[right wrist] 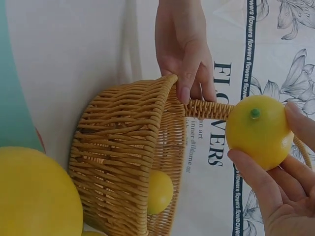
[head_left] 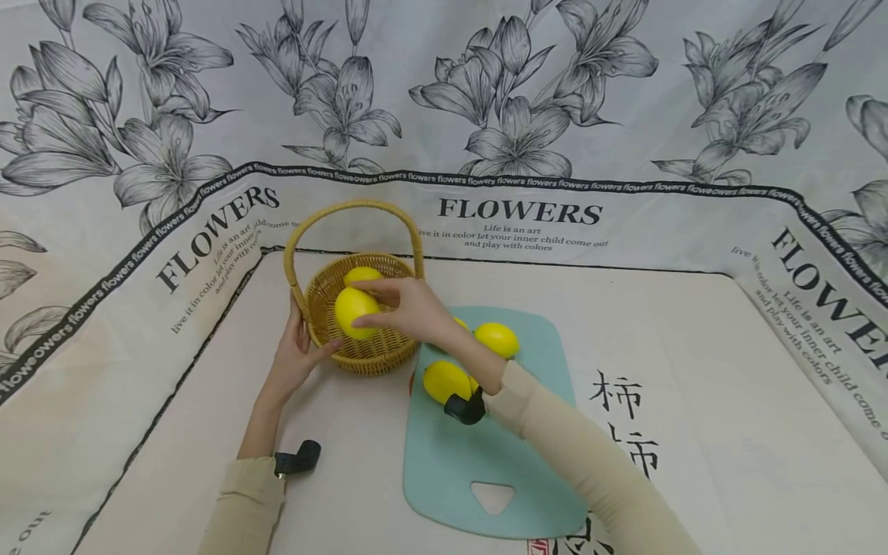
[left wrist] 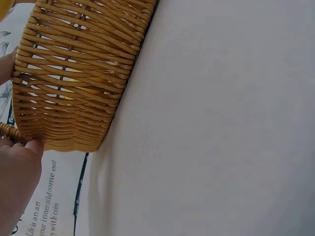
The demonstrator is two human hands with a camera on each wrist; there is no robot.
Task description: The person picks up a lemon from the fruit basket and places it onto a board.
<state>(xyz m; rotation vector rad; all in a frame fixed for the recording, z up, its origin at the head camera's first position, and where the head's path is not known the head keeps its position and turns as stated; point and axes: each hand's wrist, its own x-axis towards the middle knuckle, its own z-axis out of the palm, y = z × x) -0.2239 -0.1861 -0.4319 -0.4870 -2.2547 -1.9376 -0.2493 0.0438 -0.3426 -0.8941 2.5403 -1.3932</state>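
My right hand (head_left: 409, 310) pinches a yellow lemon (head_left: 352, 312) between thumb and fingers, above the opening of a wicker basket (head_left: 375, 364). In the right wrist view this lemon (right wrist: 261, 132) shows a green stem end. Another lemon (head_left: 362, 274) lies inside the basket; it also appears past the rim in the right wrist view. My left hand (head_left: 294, 356) grips the basket's left side near the handle base, thumb over the rim and fingers outside. The left wrist view shows the woven wall (left wrist: 78, 78) beside that hand.
Several lemons (head_left: 496, 340) lie on a light blue cutting board (head_left: 486, 455) right of the basket, partly hidden by my right forearm. The basket's tall arched handle (head_left: 354, 204) rises over its opening. A flower-printed cloth (head_left: 520, 208) stands behind the table.
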